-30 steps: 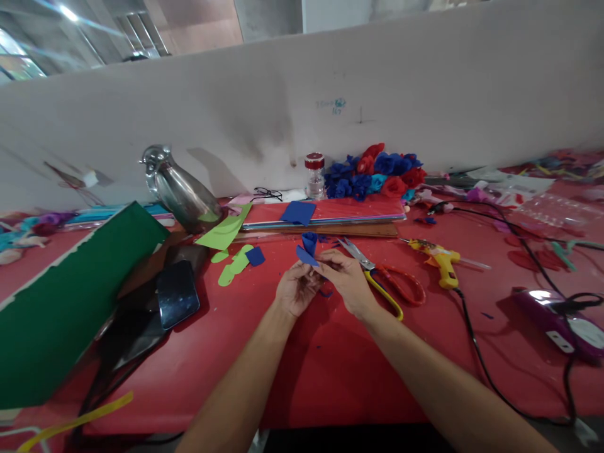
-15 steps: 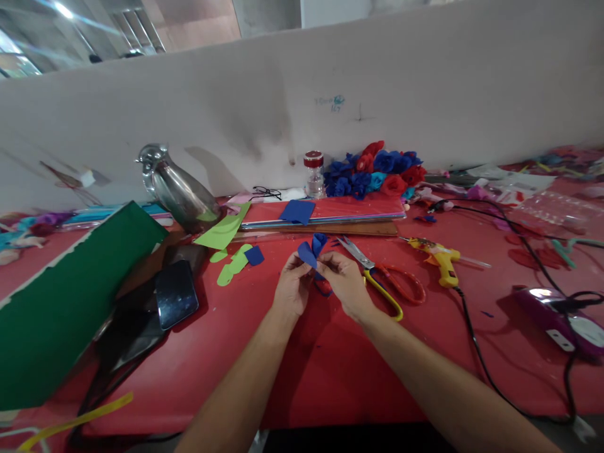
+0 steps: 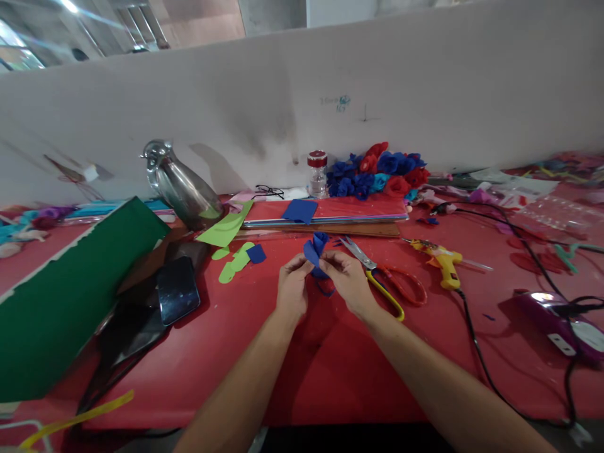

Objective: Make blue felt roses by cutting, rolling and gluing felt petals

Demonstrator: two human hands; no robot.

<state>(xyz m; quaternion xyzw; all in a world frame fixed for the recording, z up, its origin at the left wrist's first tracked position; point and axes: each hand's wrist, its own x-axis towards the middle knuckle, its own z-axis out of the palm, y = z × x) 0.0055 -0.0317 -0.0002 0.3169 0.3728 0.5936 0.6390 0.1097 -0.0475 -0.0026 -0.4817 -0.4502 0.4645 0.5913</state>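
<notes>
Between my fingertips is a small blue paper flower (image 3: 316, 249), its petals curling upward. My left hand (image 3: 294, 280) pinches its left side, and my right hand (image 3: 345, 277) grips it from the right, so both are closed on it. Just beyond the right fingers lie scissors (image 3: 377, 270) with one red and one yellow handle, blades partly apart. Left of my hands are light green paper pieces (image 3: 240, 259) and a small blue paper square (image 3: 257, 253). The lower part of the flower is partly hidden by my fingers.
A yellow glue gun (image 3: 446, 264) with a black cord lies to the right, near a purple power strip (image 3: 557, 321). Finished blue and red paper flowers (image 3: 377, 171) are heaped by the wall. A steel jug (image 3: 184, 189), phone (image 3: 177, 290) and green board (image 3: 75, 314) stand or lie left.
The blue petal at the left has been folded in closer around the flower's centre. Both hands stay in nearly the same place, and the whole view has shifted slightly.
</notes>
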